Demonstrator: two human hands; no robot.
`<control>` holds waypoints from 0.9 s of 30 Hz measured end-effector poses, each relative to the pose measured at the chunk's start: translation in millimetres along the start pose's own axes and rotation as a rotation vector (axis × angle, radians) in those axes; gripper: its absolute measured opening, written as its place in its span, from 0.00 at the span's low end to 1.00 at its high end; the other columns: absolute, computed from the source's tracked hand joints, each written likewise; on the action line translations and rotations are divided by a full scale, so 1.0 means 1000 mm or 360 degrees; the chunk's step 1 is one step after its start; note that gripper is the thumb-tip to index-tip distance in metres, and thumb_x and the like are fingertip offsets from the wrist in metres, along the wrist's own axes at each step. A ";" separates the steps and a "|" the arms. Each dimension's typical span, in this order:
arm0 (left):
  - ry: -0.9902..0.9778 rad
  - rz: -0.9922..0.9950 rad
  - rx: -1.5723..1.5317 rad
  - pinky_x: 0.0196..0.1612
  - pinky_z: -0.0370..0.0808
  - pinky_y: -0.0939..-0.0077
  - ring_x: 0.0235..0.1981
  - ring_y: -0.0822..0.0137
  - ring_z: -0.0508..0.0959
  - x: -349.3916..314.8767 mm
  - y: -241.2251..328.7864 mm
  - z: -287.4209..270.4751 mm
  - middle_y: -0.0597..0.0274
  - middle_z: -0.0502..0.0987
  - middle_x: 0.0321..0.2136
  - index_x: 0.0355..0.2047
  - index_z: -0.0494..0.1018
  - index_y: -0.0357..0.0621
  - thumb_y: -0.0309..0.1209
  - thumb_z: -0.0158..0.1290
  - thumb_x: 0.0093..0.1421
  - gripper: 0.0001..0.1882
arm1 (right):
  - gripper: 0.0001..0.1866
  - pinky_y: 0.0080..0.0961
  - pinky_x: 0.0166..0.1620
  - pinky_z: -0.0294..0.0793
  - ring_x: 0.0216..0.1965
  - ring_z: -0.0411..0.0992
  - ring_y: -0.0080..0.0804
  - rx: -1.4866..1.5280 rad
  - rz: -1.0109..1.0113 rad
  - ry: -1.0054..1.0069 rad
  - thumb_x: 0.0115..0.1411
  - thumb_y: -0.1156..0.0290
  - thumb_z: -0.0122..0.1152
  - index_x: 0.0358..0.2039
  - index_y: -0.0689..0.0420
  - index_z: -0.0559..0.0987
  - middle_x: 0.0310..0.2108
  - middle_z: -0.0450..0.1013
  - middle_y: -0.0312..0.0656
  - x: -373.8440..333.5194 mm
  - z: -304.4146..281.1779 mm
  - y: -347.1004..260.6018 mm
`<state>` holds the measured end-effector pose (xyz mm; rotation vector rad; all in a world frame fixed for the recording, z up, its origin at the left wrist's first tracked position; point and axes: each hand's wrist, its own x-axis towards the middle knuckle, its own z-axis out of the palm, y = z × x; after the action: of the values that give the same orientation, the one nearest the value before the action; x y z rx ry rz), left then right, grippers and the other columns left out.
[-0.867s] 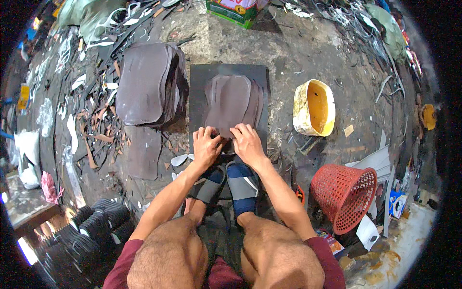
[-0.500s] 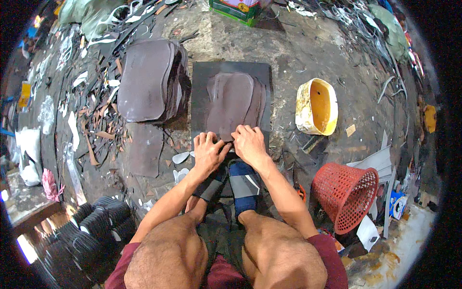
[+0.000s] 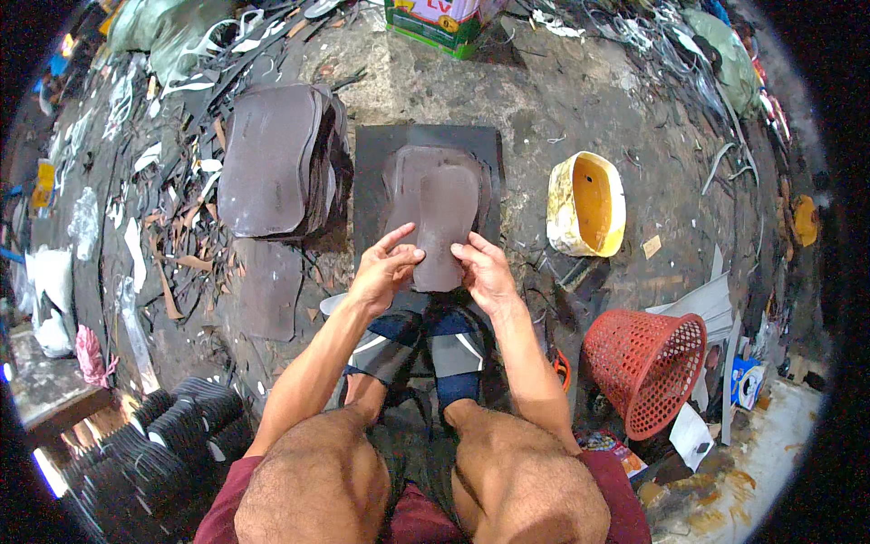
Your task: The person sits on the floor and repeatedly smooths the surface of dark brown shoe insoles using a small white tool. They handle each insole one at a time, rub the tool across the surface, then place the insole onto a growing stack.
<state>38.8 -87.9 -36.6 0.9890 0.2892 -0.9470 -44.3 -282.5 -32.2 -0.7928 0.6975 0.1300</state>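
Note:
My left hand [image 3: 384, 270] and my right hand [image 3: 488, 273] together hold up a dark brown sole-shaped leather piece [image 3: 444, 227], pinching its near end from both sides. It hangs just above a small pile of similar cut pieces [image 3: 408, 177] lying on a dark square board [image 3: 372, 154] on the ground in front of me. My feet in dark slide sandals [image 3: 426, 344] rest just below the hands.
A taller stack of brown cut pieces [image 3: 272, 159] sits left of the board, with a flat piece [image 3: 267, 290] below it. A yellow tub [image 3: 587, 204] and a red plastic basket [image 3: 648, 367] stand to the right. Scraps litter the ground; black stacked pieces [image 3: 172, 435] lie lower left.
Both hands were pressing down at the near edge of the pile; now they have lifted one sole-shaped piece off it and hold it raised.

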 end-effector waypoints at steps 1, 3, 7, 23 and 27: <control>0.0022 -0.0048 -0.0098 0.38 0.74 0.83 0.31 0.77 0.77 -0.005 0.003 -0.001 0.68 0.78 0.36 0.68 0.61 0.43 0.21 0.61 0.58 0.38 | 0.24 0.30 0.52 0.76 0.48 0.77 0.30 0.0076 -0.0023 -0.0167 0.61 0.76 0.64 0.58 0.60 0.73 0.50 0.77 0.42 0.002 0.006 -0.001; 0.0012 -0.0101 -0.0178 0.38 0.74 0.83 0.31 0.78 0.75 -0.011 0.004 -0.002 0.68 0.77 0.39 0.69 0.61 0.43 0.23 0.60 0.60 0.37 | 0.23 0.26 0.49 0.78 0.45 0.78 0.28 0.0206 -0.0015 -0.0379 0.63 0.79 0.61 0.58 0.60 0.72 0.48 0.78 0.41 -0.004 0.013 -0.005; 0.0007 0.0061 -0.0017 0.51 0.74 0.75 0.43 0.73 0.78 -0.034 0.027 0.019 0.62 0.79 0.47 0.65 0.66 0.40 0.24 0.61 0.60 0.33 | 0.29 0.27 0.49 0.79 0.47 0.77 0.30 0.0120 -0.0074 -0.0388 0.59 0.82 0.63 0.61 0.59 0.67 0.48 0.78 0.43 -0.019 0.028 -0.014; 0.1295 0.1264 0.1938 0.51 0.76 0.67 0.46 0.58 0.81 -0.051 0.221 -0.141 0.47 0.81 0.47 0.63 0.68 0.35 0.30 0.69 0.54 0.37 | 0.20 0.38 0.55 0.74 0.50 0.76 0.42 -0.2076 -0.1205 -0.0249 0.56 0.62 0.69 0.50 0.52 0.82 0.46 0.79 0.41 -0.009 0.038 0.037; 0.1687 0.2001 0.2310 0.59 0.68 0.56 0.58 0.46 0.72 -0.059 0.115 -0.107 0.45 0.73 0.57 0.56 0.75 0.40 0.29 0.66 0.55 0.27 | 0.20 0.41 0.52 0.71 0.51 0.70 0.39 -0.2552 -0.1425 -0.0217 0.52 0.50 0.71 0.42 0.46 0.86 0.44 0.75 0.33 0.004 0.000 0.051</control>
<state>115.2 54.8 7.0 2.4917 -0.2703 0.8414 -59.4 -246.9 -65.3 -2.5210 -0.1027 -0.1147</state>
